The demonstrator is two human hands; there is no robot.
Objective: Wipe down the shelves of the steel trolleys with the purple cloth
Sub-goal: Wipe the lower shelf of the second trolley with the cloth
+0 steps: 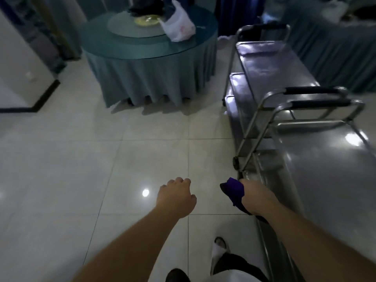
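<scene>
Right hand (253, 197) grips purple cloth (234, 192), bunched, held just beside corner of near steel trolley (329, 180) — cloth not touching shelf. Left hand (176, 197) hovers over tiled floor (81, 169), fingers curled, holding nothing. Second steel trolley (272, 64) stands beyond first, handles of both side by side. Round table (150, 64) with teal skirt farther off — white plastic bag (179, 27) on top.
</scene>
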